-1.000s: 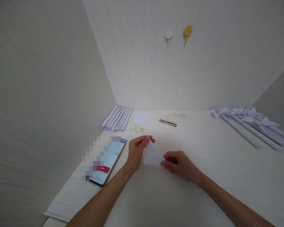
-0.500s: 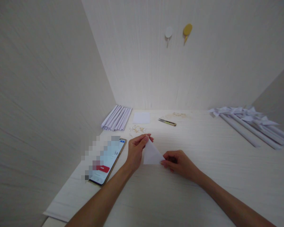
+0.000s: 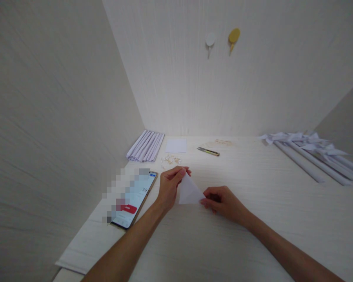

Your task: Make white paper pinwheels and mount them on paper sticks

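A white sheet of paper folded into a triangle (image 3: pixel 190 192) is held between both hands, a little in front of me over the table. My left hand (image 3: pixel 171 184) pinches its upper corner between thumb and fingers. At the lower right corner, the thumb and fingertips of my right hand (image 3: pixel 222 201) are closed on the paper. The lower left corner hangs free of both hands. Just beyond my left hand lie several small pale pieces (image 3: pixel 171 159), too small to name surely.
A phone (image 3: pixel 135 201) with a lit screen lies left of my left arm. Rolled paper sticks (image 3: pixel 146 145), a square paper sheet (image 3: pixel 176 145) and thread snips (image 3: pixel 208 151) lie toward the back wall. Paper pinwheels on sticks (image 3: pixel 312 156) are piled at right. Two hooks (image 3: pixel 234 36) are on the wall.
Both hands keep the same grip on the folded paper, with hardly any movement. The number on the phone screen has gone from 58 to 59.
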A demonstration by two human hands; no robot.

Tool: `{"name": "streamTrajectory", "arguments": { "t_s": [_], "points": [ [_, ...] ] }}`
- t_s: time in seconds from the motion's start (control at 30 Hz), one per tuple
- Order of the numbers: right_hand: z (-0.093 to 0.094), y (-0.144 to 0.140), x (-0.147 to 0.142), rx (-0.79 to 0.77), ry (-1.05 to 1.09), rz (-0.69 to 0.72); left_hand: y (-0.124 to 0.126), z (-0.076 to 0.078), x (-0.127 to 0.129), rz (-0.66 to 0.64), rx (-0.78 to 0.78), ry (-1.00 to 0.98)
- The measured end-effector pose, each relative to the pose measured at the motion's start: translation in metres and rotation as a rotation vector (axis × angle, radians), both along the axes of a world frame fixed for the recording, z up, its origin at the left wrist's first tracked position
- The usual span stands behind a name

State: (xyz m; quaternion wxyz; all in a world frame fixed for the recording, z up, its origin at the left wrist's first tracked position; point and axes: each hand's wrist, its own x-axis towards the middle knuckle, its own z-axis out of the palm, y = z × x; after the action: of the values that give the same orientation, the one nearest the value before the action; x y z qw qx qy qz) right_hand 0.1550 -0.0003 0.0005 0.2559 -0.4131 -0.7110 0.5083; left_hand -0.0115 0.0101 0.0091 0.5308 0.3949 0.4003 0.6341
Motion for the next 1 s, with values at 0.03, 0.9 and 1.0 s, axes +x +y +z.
{"name": "streamTrajectory", "arguments": {
  "t_s": [0.03,0.9,1.0],
  "points": [
    [0.0,0.0,0.0001,-0.001,-0.002,0.001,-0.0001,0.0003,0.0001,0.002,0.004,0.003],
    [-0.0006,0.0006,-0.0004,0.016,-0.006,0.016,-0.0021,0.0043,-0.0006,0.029,0.077,0.083],
    [-0.0011,0.0003,0.0001,0.021,-0.004,0.017,-0.0021,0.0036,-0.0006,0.041,0.07,0.08]
  ]
}}
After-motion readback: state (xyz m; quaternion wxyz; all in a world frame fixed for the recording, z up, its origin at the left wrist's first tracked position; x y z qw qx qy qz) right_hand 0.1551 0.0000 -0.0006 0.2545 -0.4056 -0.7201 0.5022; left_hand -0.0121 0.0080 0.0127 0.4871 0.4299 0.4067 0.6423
